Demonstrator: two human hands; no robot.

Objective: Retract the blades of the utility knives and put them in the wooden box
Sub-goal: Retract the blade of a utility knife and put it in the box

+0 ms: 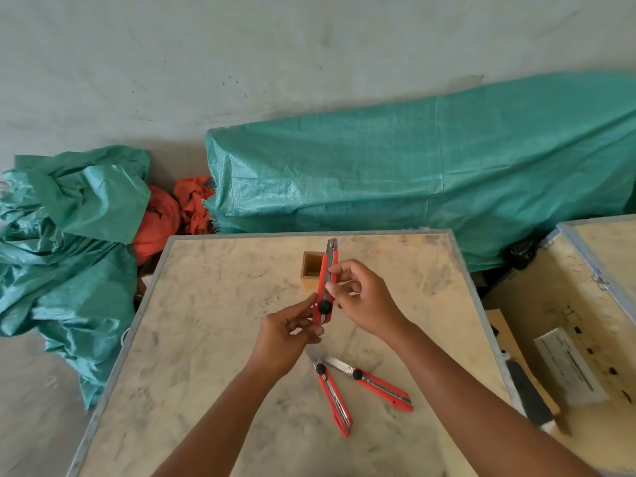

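Three red utility knives are out on the worn wooden table (213,339), and only one is off the surface: the held knife (326,285) stands nearly upright between both hands, tip toward the far edge and tail toward the person. The left hand (287,339) pinches the tail end with fingers closed narrowly around it, which looks like an anchor so the body cannot slide while the mechanism is worked. The right hand (361,297) has thumb and forefinger closed on the upper body, just above the black locking knob (324,307), well placed to push the slider; its other fingers curl loosely. A short stretch of metal shows at the tip, though I cannot tell whether that is blade or just the guide. Behind the knife, partly hidden by it, sits the small wooden box (311,270), open side up and near enough for an easy drop. Nearer the person, the left lying knife (332,395) and the right lying knife (380,383) rest on the table with long blades out, tips almost meeting, so most of the job seems ahead.
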